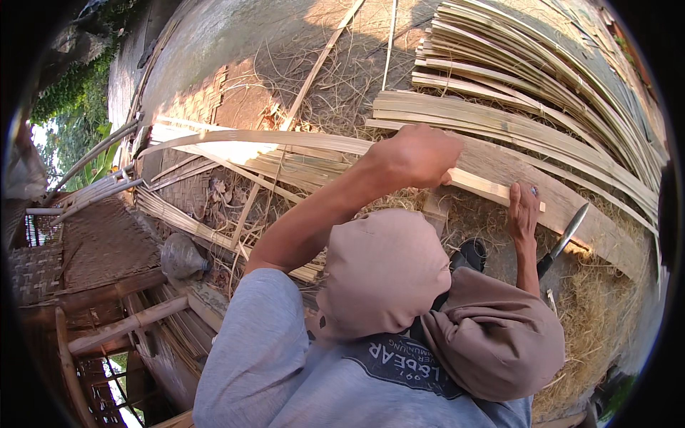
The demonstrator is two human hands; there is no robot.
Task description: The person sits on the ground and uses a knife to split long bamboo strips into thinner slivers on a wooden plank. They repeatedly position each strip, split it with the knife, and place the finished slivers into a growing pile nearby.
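Bamboo strips worked with two bare hands over a strewn ground.

From the head view, a long pale bamboo strip [300, 139], flat and fibrous, is clamped in the closed grip of the left hand [417, 153]; the right hand [524, 210] is laid flat, fingers apart, on a wooden plank [571, 207], beside a dark-handled knife [564, 239]. Stacked strips [542, 93] are seen behind.

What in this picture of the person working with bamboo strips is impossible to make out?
Head view:
- Left hand: fingers curl over the bamboo strip, hiding the grip.
- Right hand: palm is flat on the strip, underside hidden.
- Knife: handle hidden behind the right forearm and knee.
- Stacked strips: far ends cut off by the fisheye rim.
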